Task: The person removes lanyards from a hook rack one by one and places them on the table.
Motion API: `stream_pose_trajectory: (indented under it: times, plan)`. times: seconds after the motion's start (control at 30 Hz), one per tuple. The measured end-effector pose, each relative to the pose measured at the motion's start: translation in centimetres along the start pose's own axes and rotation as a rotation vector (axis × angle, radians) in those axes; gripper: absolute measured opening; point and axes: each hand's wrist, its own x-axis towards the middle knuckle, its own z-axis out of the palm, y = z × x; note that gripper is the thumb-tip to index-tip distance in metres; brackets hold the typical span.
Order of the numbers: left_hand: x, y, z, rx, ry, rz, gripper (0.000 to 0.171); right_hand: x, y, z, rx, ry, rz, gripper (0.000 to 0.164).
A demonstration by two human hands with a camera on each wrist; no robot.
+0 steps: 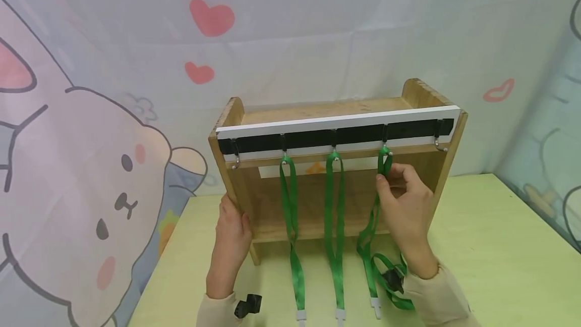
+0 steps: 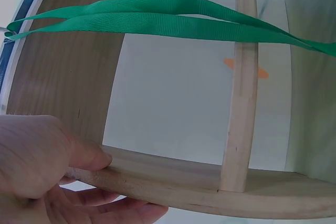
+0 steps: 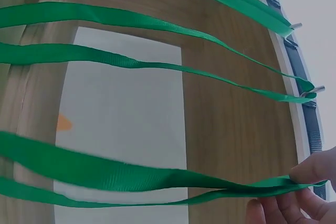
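The right hand [image 1: 405, 203] pinched a green lanyard [image 3: 121, 176] below its hook [image 1: 385, 143] at two o'clock on the wooden rack [image 1: 310, 206]; the left hand [image 1: 231, 228] gripped the rack at eight o'clock; seating the lanyard well likely needed firm bracing there.

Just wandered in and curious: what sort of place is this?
Probably a small staged workspace, perhaps in a play area, though I can't be sure. A creased, cartoon-printed backdrop hangs behind a pale yellow-green table, which bears a wooden rack hung with green lanyards.
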Motion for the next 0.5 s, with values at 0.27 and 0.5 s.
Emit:
stream_pose_trajectory:
  times: [0.27,0.5]
  plan:
    - [0.1,0.2,-0.1,0.002,0.003,0.013,0.049,0.3,-0.5,-0.3,0.001,-0.003,-0.021,0.009]
    - [0.0,0.1,0.0,0.009,0.008,0.007,0.049,0.3,-1.5,-1.0,0.048,-0.021,0.017,0.007]
